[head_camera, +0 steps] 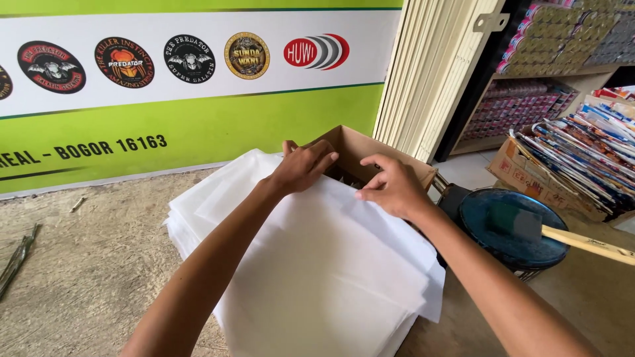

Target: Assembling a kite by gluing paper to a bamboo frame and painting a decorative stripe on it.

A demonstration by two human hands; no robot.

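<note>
A thick stack of thin white paper sheets lies on the floor in front of me. My left hand rests palm down on the far edge of the stack, its fingers reaching over the rim of an open brown cardboard box. My right hand lies beside it on the top sheet, fingers curled and pressing the paper near the box's edge. Neither hand visibly grips anything. What is inside the box is mostly hidden.
A round dark blue tin with a wooden-handled brush across it sits to the right. Stacks of colourful printed packs and shelves fill the far right. A green and white banner covers the wall behind. Thin sticks lie at left.
</note>
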